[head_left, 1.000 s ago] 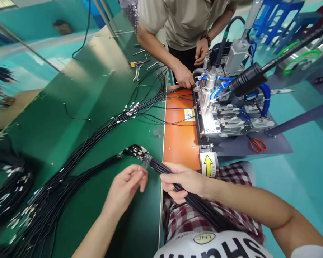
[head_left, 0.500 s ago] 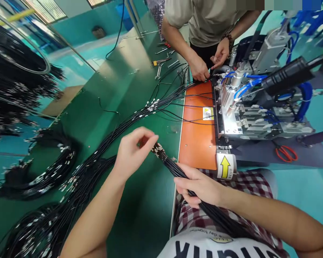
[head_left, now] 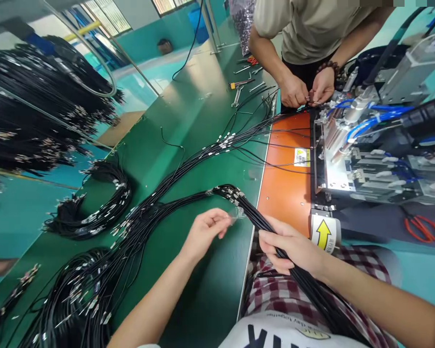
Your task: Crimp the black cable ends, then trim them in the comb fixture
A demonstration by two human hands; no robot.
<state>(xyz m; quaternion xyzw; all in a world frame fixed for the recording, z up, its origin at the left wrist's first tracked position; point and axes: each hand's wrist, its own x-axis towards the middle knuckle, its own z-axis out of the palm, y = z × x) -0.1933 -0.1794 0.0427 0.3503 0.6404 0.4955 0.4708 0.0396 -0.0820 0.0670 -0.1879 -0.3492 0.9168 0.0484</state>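
Observation:
My right hand (head_left: 293, 246) is wrapped round a thick bundle of black cables (head_left: 256, 216), which runs down over my lap. Small metal connectors (head_left: 235, 194) sit at the bundle's upper end, above the green table. Just below them, my left hand (head_left: 207, 234) pinches a small piece of clear plastic film (head_left: 238, 212) between thumb and fingers. Whether the film touches the bundle, I cannot tell. Another strand of black cables (head_left: 181, 199) meets the connectors from the left, on the green table (head_left: 210, 270).
Coiled cables (head_left: 94, 227) and a long cable run (head_left: 174, 176) lie on the table. Hanging cables (head_left: 50, 111) fill the left. Across from me, a co-worker's hands (head_left: 308, 92) work beside an orange plate (head_left: 284, 193) and a machine (head_left: 362, 140). Wrenches (head_left: 237, 96) and red-handled scissors (head_left: 424, 228) lie about.
The view has swung left, so the scene sits farther right. My left hand has moved down off the connector ends and now shows clear film in its fingers. My right hand keeps its grip.

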